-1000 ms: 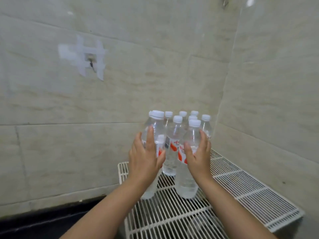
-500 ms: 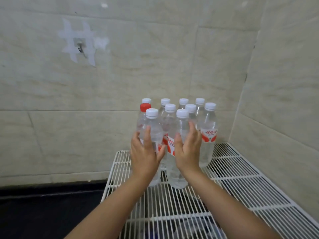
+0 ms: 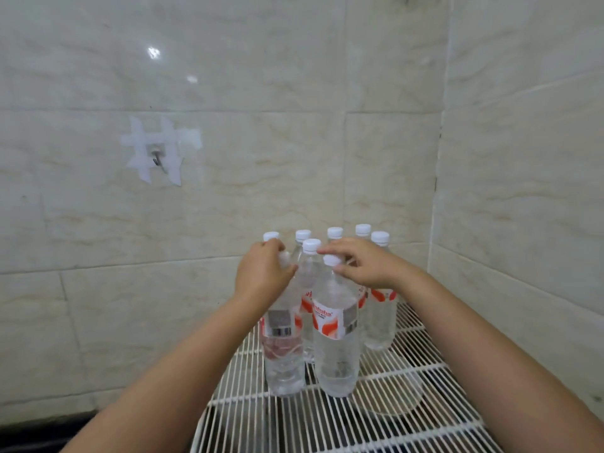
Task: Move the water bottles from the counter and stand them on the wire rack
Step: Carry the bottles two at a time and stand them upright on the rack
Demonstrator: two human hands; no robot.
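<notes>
Tiled corner walls are backing the wire rack [image 3: 408, 380]. Left hand [image 3: 261, 276] is gripping the front-left bottle [image 3: 283, 348] at its neck; right hand [image 3: 369, 266] is pinching the cap of the front-right bottle [image 3: 335, 338] (full, likely heavy, slick plastic). Cluster standing at 12 o'clock.

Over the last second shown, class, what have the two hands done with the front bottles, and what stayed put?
Both hands slid up from the bottle bodies to the tops: the left hand now grips the front left bottle at its neck, and the right hand pinches the front right bottle below its cap. Both bottles still stand on the wire rack, as do those behind.
</notes>
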